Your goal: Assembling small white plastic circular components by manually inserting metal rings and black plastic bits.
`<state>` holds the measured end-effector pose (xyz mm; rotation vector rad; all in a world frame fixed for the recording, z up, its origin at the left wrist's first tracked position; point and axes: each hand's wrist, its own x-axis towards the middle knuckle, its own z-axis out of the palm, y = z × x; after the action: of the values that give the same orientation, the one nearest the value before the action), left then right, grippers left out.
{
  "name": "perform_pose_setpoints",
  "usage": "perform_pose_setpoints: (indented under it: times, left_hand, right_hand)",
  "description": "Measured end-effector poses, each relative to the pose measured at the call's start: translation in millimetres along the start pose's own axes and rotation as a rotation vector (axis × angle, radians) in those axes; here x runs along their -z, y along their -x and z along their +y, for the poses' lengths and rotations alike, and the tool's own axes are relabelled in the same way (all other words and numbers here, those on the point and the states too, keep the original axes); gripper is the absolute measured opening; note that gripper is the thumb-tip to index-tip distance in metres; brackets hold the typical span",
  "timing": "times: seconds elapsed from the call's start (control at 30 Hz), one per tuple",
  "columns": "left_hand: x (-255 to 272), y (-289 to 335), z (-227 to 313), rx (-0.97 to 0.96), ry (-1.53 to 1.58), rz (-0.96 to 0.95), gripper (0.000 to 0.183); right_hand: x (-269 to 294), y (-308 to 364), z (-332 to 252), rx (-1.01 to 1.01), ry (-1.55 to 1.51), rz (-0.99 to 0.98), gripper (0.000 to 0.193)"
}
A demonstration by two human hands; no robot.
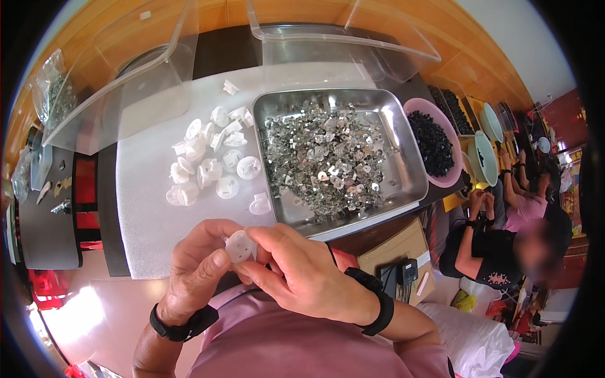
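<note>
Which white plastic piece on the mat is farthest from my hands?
The lone white piece, near the far edge of the mat, beyond the clustered pieces.

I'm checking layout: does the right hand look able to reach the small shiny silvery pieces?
Probably yes: the pieces lie uncovered in a rectangular metal tray nearby, though the right hand holds a round white plastic part.

On the near side of the metal tray [398, 173], the left hand [200, 261] and the right hand [305, 271] meet, thumbs [218, 259] and fingers [276, 242] bent in pinches, the left forearm [153, 348] and right forearm [409, 321] angling inward.
</note>
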<state>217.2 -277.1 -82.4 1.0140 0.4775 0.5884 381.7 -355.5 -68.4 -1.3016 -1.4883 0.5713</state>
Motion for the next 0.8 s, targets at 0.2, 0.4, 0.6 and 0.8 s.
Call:
perform_pose_setpoints:
  times: [0.2, 0.4, 0.6, 0.8]
  left_hand:
    - [1.7, -9.1, -1.0, 0.120, 0.085, 0.050, 0.035]
    - [7.2, -9.2, 1.3, 0.190, 0.078, 0.116, 0.027]
    - [-1.5, -12.6, -2.1, 0.188, 0.054, 0.143, 0.019]
    - [-3.7, -12.8, -0.7, 0.203, 0.043, 0.152, 0.018]
  right_hand:
    - [28.8, -0.5, -8.4, -0.011, 0.119, -0.051, 0.039]
    - [110.2, -12.9, 0.5, -0.311, 0.338, 0.145, 0.015]
    - [171.8, -21.6, 33.1, -0.320, 0.609, 0.052, 0.016]
    - [163.0, -44.0, 36.4, -0.322, 0.660, -0.127, 0.017]
